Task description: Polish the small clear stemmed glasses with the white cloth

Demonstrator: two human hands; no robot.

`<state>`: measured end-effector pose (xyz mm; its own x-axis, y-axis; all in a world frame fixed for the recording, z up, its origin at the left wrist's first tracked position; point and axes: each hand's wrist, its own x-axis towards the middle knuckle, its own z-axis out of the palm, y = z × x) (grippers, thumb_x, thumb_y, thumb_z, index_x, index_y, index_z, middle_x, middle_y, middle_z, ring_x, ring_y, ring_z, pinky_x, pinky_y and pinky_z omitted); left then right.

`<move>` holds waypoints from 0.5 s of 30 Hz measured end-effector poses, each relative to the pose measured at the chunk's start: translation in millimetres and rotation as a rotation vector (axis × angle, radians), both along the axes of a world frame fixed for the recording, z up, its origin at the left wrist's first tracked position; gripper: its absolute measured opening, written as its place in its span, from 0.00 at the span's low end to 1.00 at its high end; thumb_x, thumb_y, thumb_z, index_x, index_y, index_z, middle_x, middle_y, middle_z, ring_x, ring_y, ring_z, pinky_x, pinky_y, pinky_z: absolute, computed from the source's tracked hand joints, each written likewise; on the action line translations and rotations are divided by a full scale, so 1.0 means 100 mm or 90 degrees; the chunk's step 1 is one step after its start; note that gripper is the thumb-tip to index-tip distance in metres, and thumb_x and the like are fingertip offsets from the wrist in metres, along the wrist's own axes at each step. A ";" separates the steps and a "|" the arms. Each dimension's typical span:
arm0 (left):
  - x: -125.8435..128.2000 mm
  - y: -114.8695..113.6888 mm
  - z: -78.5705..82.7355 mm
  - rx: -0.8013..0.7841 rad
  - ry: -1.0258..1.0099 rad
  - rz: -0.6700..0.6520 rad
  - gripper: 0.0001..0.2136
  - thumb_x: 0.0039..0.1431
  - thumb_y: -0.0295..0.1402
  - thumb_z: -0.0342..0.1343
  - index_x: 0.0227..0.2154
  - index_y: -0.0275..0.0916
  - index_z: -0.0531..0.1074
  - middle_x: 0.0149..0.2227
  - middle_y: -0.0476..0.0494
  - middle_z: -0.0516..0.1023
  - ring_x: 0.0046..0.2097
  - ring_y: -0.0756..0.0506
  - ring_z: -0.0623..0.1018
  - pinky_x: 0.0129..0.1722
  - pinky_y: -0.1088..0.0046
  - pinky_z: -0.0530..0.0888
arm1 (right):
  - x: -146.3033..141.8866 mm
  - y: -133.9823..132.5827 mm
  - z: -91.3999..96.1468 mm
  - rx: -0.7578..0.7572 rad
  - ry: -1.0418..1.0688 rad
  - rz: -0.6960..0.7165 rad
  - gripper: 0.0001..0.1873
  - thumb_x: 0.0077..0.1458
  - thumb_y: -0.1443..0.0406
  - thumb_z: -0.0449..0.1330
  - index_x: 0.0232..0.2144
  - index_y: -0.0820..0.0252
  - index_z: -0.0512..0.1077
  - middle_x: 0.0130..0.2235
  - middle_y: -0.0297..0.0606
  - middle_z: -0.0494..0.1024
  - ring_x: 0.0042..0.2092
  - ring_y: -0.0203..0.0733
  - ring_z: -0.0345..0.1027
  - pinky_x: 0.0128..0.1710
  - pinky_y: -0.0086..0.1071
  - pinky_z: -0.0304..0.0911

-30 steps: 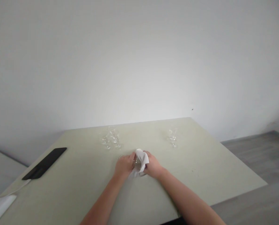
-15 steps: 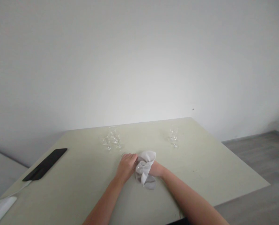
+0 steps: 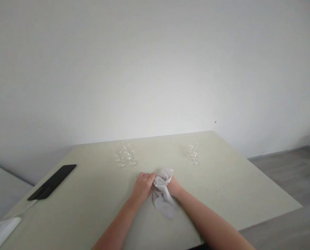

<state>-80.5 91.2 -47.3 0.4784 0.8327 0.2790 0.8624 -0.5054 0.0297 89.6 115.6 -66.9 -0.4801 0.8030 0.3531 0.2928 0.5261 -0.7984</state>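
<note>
Above the near middle of the table, my left hand (image 3: 144,184) is closed around a clear glass, mostly hidden; only a faint rim shows beyond the knuckles. Against it, my right hand (image 3: 174,186) is closed on a pale grey-white cloth (image 3: 165,203), its fingers covered by the folds. The cloth bunches up between both hands and its loose end hangs toward me. Several clear stemmed glasses (image 3: 125,152) stand in a group farther back on the left. A smaller group of clear glasses (image 3: 194,152) stands back right.
A flat black pad (image 3: 52,182) lies at the table's left edge, with a white cable (image 3: 25,210) running to a white object (image 3: 5,232) at the lower left corner. The pale table (image 3: 222,180) meets the wall at the back. Grey floor (image 3: 282,170) shows on the right.
The cloth has shifted in my right hand; its loose end now hangs lower and more stretched out. My left hand has moved slightly right. The standing glasses have stayed in place.
</note>
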 end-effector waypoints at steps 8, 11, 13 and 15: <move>0.01 0.01 0.00 -0.047 -0.023 0.007 0.12 0.52 0.20 0.51 0.38 0.40 0.67 0.34 0.43 0.79 0.40 0.42 0.78 0.43 0.65 0.66 | 0.05 0.04 -0.06 0.069 -0.074 0.003 0.10 0.50 0.57 0.62 0.24 0.56 0.74 0.25 0.37 0.72 0.35 0.46 0.67 0.44 0.39 0.64; 0.01 0.01 0.02 -0.065 -0.035 0.008 0.13 0.51 0.20 0.51 0.39 0.40 0.67 0.35 0.43 0.79 0.41 0.43 0.78 0.43 0.66 0.66 | 0.06 0.06 -0.11 0.104 -0.112 0.007 0.10 0.52 0.59 0.59 0.23 0.58 0.72 0.25 0.39 0.72 0.33 0.44 0.65 0.39 0.36 0.64; 0.01 0.01 0.02 -0.058 -0.031 0.014 0.12 0.53 0.20 0.50 0.39 0.40 0.67 0.34 0.43 0.79 0.40 0.43 0.78 0.43 0.66 0.66 | 0.07 0.07 -0.12 0.092 -0.134 0.011 0.12 0.53 0.61 0.57 0.20 0.59 0.69 0.24 0.38 0.72 0.30 0.41 0.63 0.35 0.34 0.63; 0.01 0.02 0.02 -0.047 -0.019 0.019 0.12 0.54 0.20 0.49 0.39 0.40 0.67 0.34 0.43 0.79 0.39 0.43 0.78 0.42 0.66 0.66 | 0.08 0.08 -0.11 0.066 -0.148 0.022 0.11 0.52 0.64 0.58 0.19 0.59 0.66 0.23 0.37 0.70 0.28 0.40 0.61 0.33 0.33 0.61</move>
<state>-80.0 93.1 -45.2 0.4451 0.8653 0.2304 0.8753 -0.4747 0.0918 97.6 123.5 -77.6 -0.5851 0.7494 0.3098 0.4425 0.6152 -0.6525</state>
